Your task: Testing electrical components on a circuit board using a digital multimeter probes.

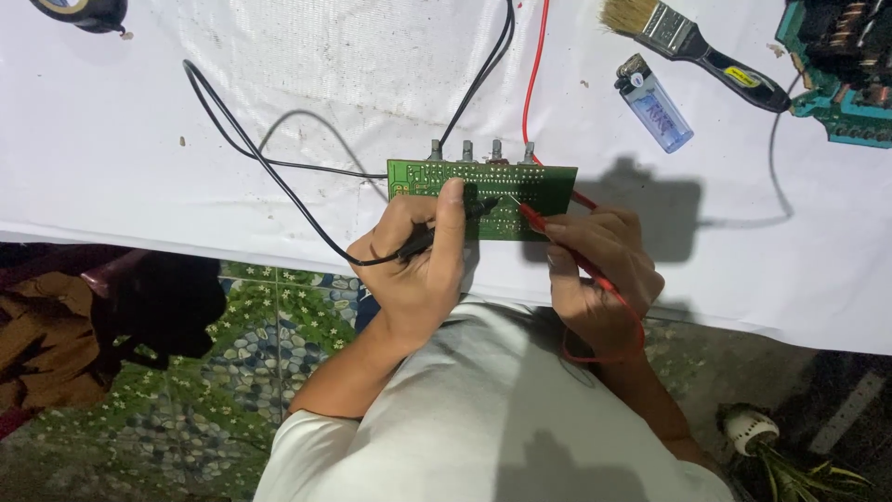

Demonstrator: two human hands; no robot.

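Head view: the left hand point(418, 265), fingers pinched around a black probe point(446, 228), and the right hand point(599, 270), fingers closed on a red probe point(548, 228), press both tips onto a green circuit board point(539, 186) lying on the white cloth point(279, 74). A blue lighter point(655, 104) and a paintbrush point(688, 42) lie well beyond.

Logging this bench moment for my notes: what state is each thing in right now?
Left hand: grip shut on black probe, tip on the board.
Right hand: grip shut on red probe, tip on the board.
Green circuit board: flat, solder side up.
Lighter: lying down, unlit.
Paintbrush: lying unused.
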